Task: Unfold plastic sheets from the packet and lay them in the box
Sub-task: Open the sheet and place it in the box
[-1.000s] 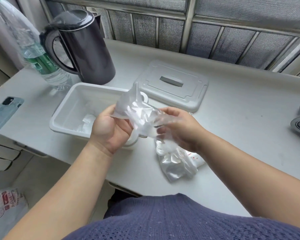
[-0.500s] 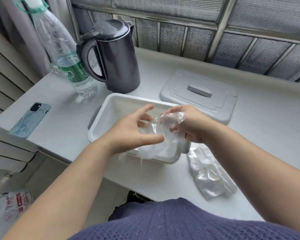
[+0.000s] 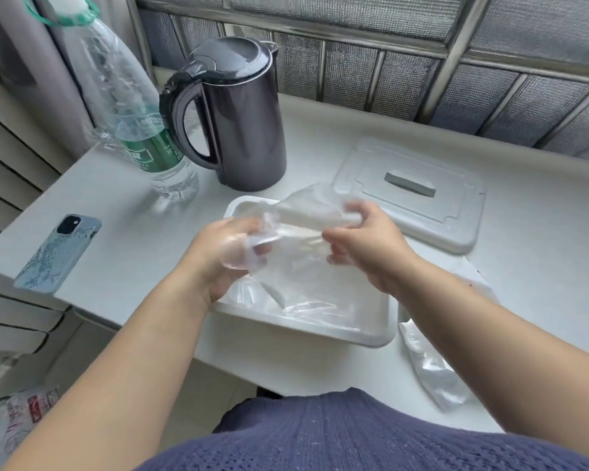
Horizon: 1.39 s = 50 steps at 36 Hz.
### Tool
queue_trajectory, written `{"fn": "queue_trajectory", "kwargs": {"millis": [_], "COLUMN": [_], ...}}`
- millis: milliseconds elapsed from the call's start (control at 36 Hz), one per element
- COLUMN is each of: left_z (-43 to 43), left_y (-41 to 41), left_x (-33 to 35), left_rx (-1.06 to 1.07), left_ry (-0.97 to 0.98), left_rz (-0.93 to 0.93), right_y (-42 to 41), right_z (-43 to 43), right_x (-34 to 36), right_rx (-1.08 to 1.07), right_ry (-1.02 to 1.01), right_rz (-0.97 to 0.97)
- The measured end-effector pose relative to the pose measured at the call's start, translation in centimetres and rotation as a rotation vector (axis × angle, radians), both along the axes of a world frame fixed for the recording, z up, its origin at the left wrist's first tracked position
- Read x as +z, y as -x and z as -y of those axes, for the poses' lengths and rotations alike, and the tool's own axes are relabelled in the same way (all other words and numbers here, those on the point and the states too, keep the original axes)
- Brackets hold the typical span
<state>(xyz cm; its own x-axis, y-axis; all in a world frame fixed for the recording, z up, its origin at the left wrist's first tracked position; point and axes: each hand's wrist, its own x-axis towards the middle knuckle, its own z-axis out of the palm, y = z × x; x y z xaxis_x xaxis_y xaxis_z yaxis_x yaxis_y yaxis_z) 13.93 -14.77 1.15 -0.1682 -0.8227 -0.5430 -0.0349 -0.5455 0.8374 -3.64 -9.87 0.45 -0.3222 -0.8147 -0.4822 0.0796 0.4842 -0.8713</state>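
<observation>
On the white bench (image 3: 150, 266), both hands pinch one sheet (image 3: 303, 226) stretched sideways between them, left hand (image 3: 225, 253) and right hand (image 3: 364, 243), directly above the box (image 3: 371, 334).

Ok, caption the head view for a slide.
Left hand and right hand spread a plastic sheet above the open white box.

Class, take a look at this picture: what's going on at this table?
A person holds a clear plastic sheet stretched out over the open white box. The left hand and right hand each grip one side of it, and its lower part hangs into the box. The packet lies on the table to the right of the box; the lid lies farther back.
</observation>
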Motion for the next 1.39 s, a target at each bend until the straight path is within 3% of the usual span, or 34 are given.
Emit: {"fn": "queue_trajectory", "kwargs": {"millis": [83, 167, 250, 306, 361, 472, 583, 639, 722, 806, 889, 972, 1056, 1194, 1389], "left_z": [1.4, 0.9, -0.5, -1.0, -1.0, -0.2, 0.8, 1.0, 1.1, 0.9, 0.8, 0.9, 1.0, 0.8, -1.2], "left_y": [-1.2, -1.0, 0.0, 0.5, 0.9, 1.1, 1.1, 1.2, 1.4, 1.7, 1.7, 1.4, 1.0, 0.8, 2.6], "left_x": [-0.2, 0.8, 2.2, 2.0, 1.2, -0.9, -2.5, -2.9, -3.4, -3.8, -4.3, -4.8, -5.2, -4.5, -1.9], "left_rx": [0.273, 0.329, 0.099, -0.198, -0.544, -1.127, -1.315, -1.362, -1.402, -1.432, -1.443, -1.432, -1.405, -1.243, -0.825], "left_ry": [0.086, 0.435, 0.858, 0.960, 0.910, 0.628, 0.462, 0.453, 0.433, 0.419, 0.420, 0.414, 0.396, 0.437, 0.579], "left_rz": [0.091, 0.271, 0.356, 0.428, 0.532, 0.890, 1.049, 1.084, 1.078, 1.069, 1.069, 1.078, 1.082, 1.036, 0.852], "right_y": [0.0, -0.4, -0.9, -1.2, -1.5, -1.3, -1.7, -2.1, -2.6, -2.6, -2.3, -2.3, -2.3, -1.1, 1.9], "right_z": [-0.1, -0.4, -0.6, -0.5, -0.4, -0.7, -1.5, -1.6, -1.1, -0.8, -0.8, -0.9, -0.9, -1.3, -3.9], "right_x": [-0.5, -1.0, -1.4, -1.7, -2.0, -2.2, -1.7, -1.6, -1.6, -2.7, -4.0, -4.6, -4.5, -3.3, -0.7], "right_rx": [0.076, 0.151, 0.210, 0.233, 0.273, 0.375, 0.467, 0.499, 0.639, 0.873, 1.078, 1.156, 1.170, 0.935, 0.308], "right_ry": [-0.081, -0.176, -0.217, -0.228, -0.249, -0.279, -0.183, -0.008, 0.110, -0.188, -0.407, -0.501, -0.467, -0.251, 0.214], "right_rz": [-0.162, -0.256, -0.362, -0.434, -0.547, -0.811, -1.052, -1.268, -1.330, -1.128, -1.105, -1.055, -1.073, -1.110, -0.955]}}
